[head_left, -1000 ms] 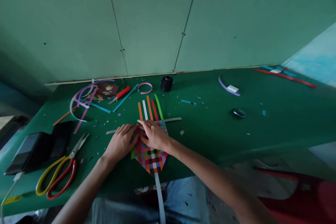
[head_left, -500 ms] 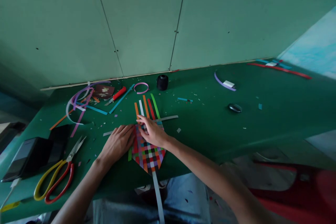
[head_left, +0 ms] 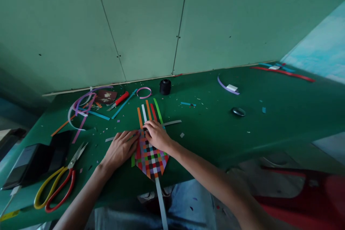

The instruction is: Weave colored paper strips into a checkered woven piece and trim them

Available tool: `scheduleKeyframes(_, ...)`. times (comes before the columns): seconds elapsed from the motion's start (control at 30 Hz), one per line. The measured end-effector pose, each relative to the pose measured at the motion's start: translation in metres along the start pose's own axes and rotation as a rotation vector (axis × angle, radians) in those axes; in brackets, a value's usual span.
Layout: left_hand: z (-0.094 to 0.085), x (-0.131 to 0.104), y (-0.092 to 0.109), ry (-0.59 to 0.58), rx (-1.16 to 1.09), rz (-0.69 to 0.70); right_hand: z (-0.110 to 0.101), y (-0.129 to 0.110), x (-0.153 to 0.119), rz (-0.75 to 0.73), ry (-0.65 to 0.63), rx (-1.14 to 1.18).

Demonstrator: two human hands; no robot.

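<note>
A woven mat of coloured paper strips [head_left: 153, 158] lies on the table, tapering to a point at the near side. Orange, white, red and green loose strip ends [head_left: 157, 109] fan out at its far side, and a long pale strip [head_left: 161, 201] hangs off the table edge. My left hand [head_left: 122, 147] rests flat on the mat's left edge, fingers stretched out. Over the upper part of the weave, my right hand [head_left: 156, 134] has its fingers bent and pressed together at the strips; its fingertips are partly hidden. A grey crosswise strip [head_left: 172, 123] sticks out on both sides.
Scissors with yellow and red handles [head_left: 63, 181] lie at left, beside a black device [head_left: 24, 161]. Farther back are a red-handled cutter [head_left: 121, 99], curled strips [head_left: 78, 109], a black spool [head_left: 165, 87] and a pink ring [head_left: 143, 92]. A dark oval object [head_left: 238, 111] sits to the right.
My right hand's fingers have drawn in and curled down onto the weave, shifting slightly right. My left hand stays in place. The view has tilted slightly.
</note>
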State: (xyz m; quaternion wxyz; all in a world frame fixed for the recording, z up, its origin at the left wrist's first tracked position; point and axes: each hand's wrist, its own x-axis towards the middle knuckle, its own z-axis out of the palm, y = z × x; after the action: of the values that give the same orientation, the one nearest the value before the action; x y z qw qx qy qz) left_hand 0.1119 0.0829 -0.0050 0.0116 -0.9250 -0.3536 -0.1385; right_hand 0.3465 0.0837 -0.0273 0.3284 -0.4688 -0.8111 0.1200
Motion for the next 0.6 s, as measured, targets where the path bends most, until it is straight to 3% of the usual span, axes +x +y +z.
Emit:
scheduleKeyframes(0.23,0.009,-0.002,-0.004,0.047,-0.112,-0.047,-0.004,0.002,0.008,-0.011,-0.022,-0.021)
scheduleKeyframes(0.47,0.014,-0.004,-0.005,0.056,-0.168,-0.093,0.003,0.038,0.084,-0.090,-0.089,-0.196)
scheduleKeyframes(0.6,0.012,-0.004,-0.003,0.053,-0.169,-0.103,0.008,0.054,0.103,-0.079,-0.170,-0.253)
